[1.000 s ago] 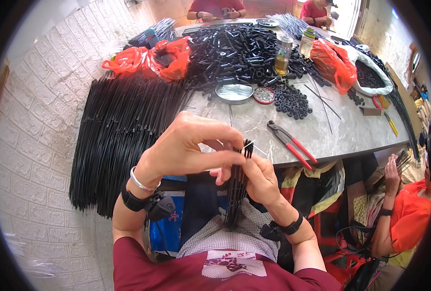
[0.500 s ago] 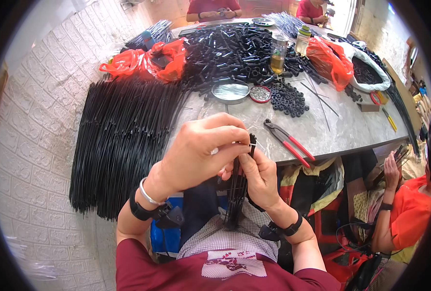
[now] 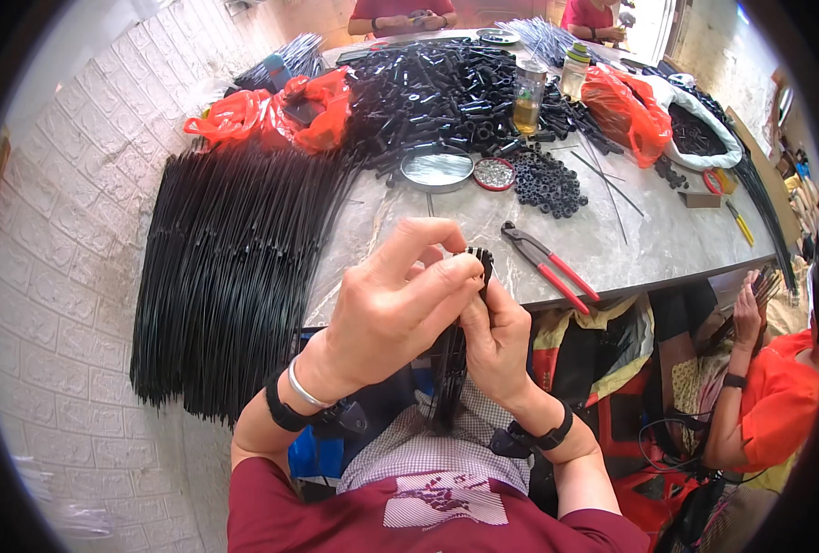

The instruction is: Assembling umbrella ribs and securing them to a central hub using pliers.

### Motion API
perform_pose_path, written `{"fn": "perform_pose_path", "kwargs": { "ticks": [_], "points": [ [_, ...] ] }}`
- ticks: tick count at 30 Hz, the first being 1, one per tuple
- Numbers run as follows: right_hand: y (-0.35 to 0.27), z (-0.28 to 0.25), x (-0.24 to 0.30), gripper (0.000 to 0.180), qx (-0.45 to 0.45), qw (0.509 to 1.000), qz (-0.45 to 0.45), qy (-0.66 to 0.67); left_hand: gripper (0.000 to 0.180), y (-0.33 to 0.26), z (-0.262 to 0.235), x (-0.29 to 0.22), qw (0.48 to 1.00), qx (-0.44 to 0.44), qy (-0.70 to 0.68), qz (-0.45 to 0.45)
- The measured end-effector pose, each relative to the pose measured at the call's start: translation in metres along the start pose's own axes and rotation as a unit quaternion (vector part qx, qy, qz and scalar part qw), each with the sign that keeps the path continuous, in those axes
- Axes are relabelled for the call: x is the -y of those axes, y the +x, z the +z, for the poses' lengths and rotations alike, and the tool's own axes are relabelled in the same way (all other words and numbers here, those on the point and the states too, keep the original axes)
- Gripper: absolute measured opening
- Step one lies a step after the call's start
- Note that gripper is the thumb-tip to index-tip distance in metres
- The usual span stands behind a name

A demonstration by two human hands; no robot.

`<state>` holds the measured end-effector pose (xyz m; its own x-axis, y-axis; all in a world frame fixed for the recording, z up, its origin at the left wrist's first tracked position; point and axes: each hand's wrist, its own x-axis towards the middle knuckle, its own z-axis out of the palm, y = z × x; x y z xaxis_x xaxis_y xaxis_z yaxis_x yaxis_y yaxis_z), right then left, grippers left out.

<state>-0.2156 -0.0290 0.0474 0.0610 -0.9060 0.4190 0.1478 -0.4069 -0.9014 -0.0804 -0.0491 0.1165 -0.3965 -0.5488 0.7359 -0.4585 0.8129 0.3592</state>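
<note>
Upright in front of my lap stands a bundle of thin black rods (image 3: pixel 450 373), its knobbed top end just above the table's near edge. My right hand (image 3: pixel 496 334) wraps round the bundle below that top, thumb pressed on it. From the left, my left hand (image 3: pixel 395 300) reaches over with thumb and index finger pinched at the top end; whatever small piece lies between the fingertips is hidden. Red-handled pincers (image 3: pixel 550 267) lie on the table to the right of both hands. Beyond the hands sit a round tin of thin wire pieces (image 3: pixel 437 170) and a red-rimmed tin of small metal bits (image 3: pixel 494 173).
Many long black rods (image 3: pixel 234 286) cover the table's left side and overhang its edge. Behind lie heaped black tubular parts (image 3: pixel 437 88), small black rings (image 3: pixel 549 186), red plastic bags (image 3: pixel 310 111) and a glass jar (image 3: pixel 527 101). Co-workers sit opposite and at right, one in orange (image 3: pixel 783 396).
My left hand has shifted slightly, its fingertips now closing onto the top end of the bundle. The bundle's top has tilted a little; my right hand keeps its hold.
</note>
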Motion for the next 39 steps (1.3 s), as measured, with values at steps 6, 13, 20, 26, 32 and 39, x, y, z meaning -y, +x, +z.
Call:
{"fn": "perform_pose_path", "kwargs": {
  "ticks": [6,13,20,26,32,39],
  "points": [
    [0.003,0.004,0.002,0.019,-0.011,1.0,-0.002,0.008,0.019,-0.01,0.004,0.0,0.997,-0.066,0.034,-0.028],
    [0.002,0.009,0.007,0.02,-0.002,1.0,0.006,0.018,0.022,-0.022,0.018,0.009,0.98,-0.166,-0.082,-0.076],
    [0.001,0.006,0.003,0.024,-0.006,0.997,0.029,0.071,0.023,-0.018,0.005,0.008,0.967,-0.057,-0.162,-0.187],
    [0.0,0.005,0.008,0.024,0.012,0.999,0.0,-0.052,0.022,-0.019,0.011,0.005,0.97,-0.081,-0.123,-0.195],
    [0.001,0.001,0.001,0.022,0.029,0.998,0.004,-0.061,0.024,-0.024,0.019,0.003,0.955,-0.093,-0.149,-0.24],
    [0.001,-0.001,-0.001,0.024,0.054,0.998,0.026,0.001,0.026,-0.014,0.008,0.007,0.978,-0.03,-0.109,-0.175]
  ]
}}
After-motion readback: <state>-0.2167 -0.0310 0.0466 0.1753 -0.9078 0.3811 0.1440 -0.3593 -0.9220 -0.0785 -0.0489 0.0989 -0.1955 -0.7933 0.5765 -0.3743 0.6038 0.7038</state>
